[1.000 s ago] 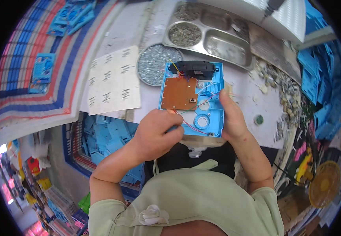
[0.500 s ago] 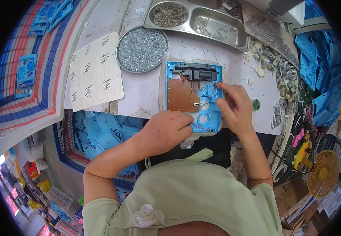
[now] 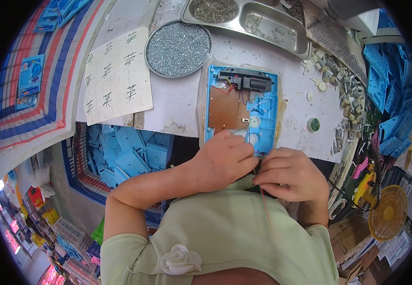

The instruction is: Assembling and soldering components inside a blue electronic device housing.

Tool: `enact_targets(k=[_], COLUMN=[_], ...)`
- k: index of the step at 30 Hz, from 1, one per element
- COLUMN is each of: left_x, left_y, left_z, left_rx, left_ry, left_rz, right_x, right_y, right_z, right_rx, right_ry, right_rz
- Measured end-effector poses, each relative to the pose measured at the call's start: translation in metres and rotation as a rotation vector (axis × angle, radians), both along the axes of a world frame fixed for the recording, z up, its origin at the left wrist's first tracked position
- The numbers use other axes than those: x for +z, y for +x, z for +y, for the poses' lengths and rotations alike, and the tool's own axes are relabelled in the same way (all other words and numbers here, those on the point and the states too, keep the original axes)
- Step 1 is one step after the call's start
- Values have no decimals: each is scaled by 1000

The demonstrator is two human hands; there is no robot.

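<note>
A blue plastic housing (image 3: 242, 110) is laid flat on the white worktop (image 3: 177, 102), near its front edge, with its open side up. A brown circuit board (image 3: 228, 110) is seated in its left half, and a black part (image 3: 248, 82) is fixed across its top end. The lower edge of the housing is covered by the left hand (image 3: 221, 162), whose fingers are curled loosely against it; whether anything is pinched under them cannot be told. The right hand (image 3: 289, 174) is held just beside the left, off the front edge of the worktop, with its fingers closed on a thin red wire (image 3: 264, 205) that hangs down over the pale green shirt. The wire seems to run up toward the housing, though its upper end is hidden between the hands. Behind the housing, a round dish of screws (image 3: 179, 48) and a steel tray (image 3: 251, 21) are set. A sheet of paper (image 3: 116, 76) lies to the left.
</note>
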State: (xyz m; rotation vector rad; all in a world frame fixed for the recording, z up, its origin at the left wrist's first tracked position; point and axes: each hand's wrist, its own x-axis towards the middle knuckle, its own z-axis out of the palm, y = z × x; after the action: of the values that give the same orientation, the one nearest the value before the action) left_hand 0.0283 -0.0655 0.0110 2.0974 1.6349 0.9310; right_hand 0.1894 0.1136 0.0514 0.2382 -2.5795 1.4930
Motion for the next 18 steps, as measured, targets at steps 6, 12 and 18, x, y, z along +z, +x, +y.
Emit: enact_targets(k=[6, 12, 18], left_x=[0, -15, -19], left_y=[-10, -20, 4], left_z=[-17, -62, -76], left_rx=[-1, 521, 401], left_ry=[186, 2, -253], left_rz=[18, -46, -18], right_x=[-21, -34, -33], right_y=[-22, -36, -49], right_z=[-14, -49, -69], right_rx=[-151, -263, -318], right_ry=[457, 481, 448], right_rz=[14, 96, 49])
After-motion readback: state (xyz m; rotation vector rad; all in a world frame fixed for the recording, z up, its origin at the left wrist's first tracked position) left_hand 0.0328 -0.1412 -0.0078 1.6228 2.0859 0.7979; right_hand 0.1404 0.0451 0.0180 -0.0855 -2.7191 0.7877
